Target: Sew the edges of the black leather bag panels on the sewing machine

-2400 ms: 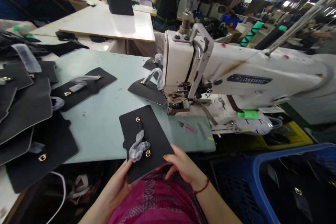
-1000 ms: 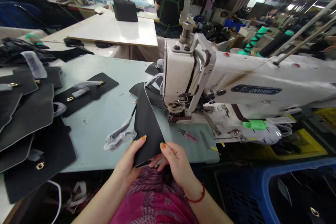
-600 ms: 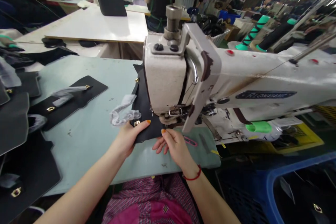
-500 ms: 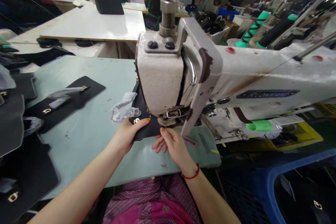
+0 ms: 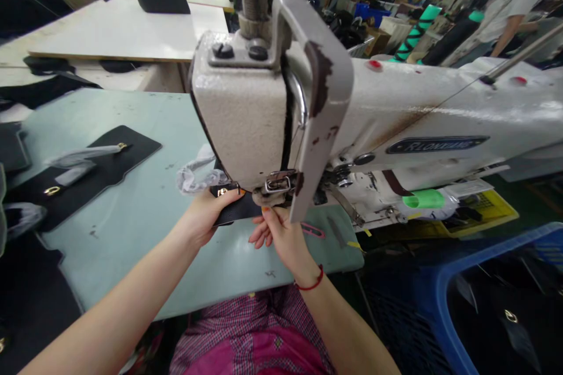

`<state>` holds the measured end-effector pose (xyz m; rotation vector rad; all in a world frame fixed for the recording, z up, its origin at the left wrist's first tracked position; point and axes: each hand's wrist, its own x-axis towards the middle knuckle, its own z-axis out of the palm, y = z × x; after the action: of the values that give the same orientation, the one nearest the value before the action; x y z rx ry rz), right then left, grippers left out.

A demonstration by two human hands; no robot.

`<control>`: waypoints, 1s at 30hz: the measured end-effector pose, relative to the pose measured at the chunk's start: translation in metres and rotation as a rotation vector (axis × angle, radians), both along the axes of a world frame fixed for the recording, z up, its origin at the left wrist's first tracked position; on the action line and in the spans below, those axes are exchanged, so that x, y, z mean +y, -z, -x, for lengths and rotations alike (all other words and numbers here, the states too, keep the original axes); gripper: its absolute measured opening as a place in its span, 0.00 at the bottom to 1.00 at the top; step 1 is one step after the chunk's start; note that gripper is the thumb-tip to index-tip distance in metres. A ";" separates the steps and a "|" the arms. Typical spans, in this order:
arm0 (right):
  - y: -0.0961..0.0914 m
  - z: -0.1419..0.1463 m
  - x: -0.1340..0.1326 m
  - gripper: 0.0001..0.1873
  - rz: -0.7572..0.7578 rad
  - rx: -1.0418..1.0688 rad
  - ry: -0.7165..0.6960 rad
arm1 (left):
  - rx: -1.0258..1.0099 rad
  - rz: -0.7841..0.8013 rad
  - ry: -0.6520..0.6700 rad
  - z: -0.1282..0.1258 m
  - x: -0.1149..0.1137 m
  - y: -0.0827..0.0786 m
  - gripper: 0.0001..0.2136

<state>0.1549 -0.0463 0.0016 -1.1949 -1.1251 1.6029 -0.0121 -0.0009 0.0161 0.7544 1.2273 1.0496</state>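
A black leather panel with a gold clasp and a crumpled plastic wrap lies under the head of the white sewing machine. My left hand grips the panel's near left edge, thumb on top. My right hand pinches the panel's near edge just below the presser foot, the other fingers curled down. Most of the panel is hidden behind the machine head.
Another black panel with gold fittings lies on the pale green table to the left, more at the far left edge. Small pink snips lie right of my hand. A blue crate holds dark pieces at the lower right. People stand in the background.
I lifted the panel from my lap, turned it and slid it under the machine head. My head has moved closer to the machine; both hands now hold the panel at the foot.
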 end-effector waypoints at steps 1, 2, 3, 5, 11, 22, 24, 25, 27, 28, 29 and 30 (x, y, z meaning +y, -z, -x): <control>0.000 0.000 0.000 0.33 -0.001 -0.003 -0.001 | -0.007 0.000 0.001 0.000 0.000 0.000 0.19; 0.000 0.000 0.000 0.33 -0.005 -0.007 -0.001 | -0.013 0.000 0.004 0.000 0.000 0.000 0.19; -0.001 0.000 0.000 0.33 -0.010 -0.015 0.002 | -0.017 -0.003 0.009 0.000 0.000 0.000 0.19; -0.001 0.001 -0.001 0.33 -0.026 -0.040 0.014 | -0.014 0.000 0.022 0.002 0.000 0.000 0.18; -0.002 0.004 -0.008 0.29 -0.110 -0.145 0.110 | 0.043 0.144 0.198 0.017 -0.005 -0.003 0.19; -0.005 0.014 -0.015 0.28 -0.069 -0.071 0.167 | 0.021 0.109 0.189 0.018 -0.006 -0.003 0.16; -0.004 0.015 -0.015 0.28 -0.063 -0.066 0.178 | 0.023 0.101 0.198 0.019 -0.005 -0.004 0.15; -0.004 0.016 -0.014 0.28 -0.061 -0.064 0.184 | 0.021 0.097 0.200 0.019 -0.005 -0.004 0.15; -0.002 0.018 -0.014 0.29 -0.059 -0.062 0.196 | 0.018 0.090 0.199 0.019 -0.004 -0.004 0.15; -0.002 0.019 -0.013 0.29 -0.058 -0.060 0.203 | 0.018 0.089 0.199 0.019 -0.003 -0.004 0.15; -0.001 0.020 -0.013 0.29 -0.058 -0.056 0.210 | 0.022 0.088 0.201 0.020 -0.003 -0.004 0.15; 0.000 0.021 -0.013 0.29 -0.058 -0.052 0.217 | 0.028 0.088 0.204 0.020 -0.002 -0.004 0.16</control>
<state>0.1341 -0.0591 0.0019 -1.2808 -1.0291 1.3736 -0.0318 -0.0029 0.0205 0.8098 1.1851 0.8157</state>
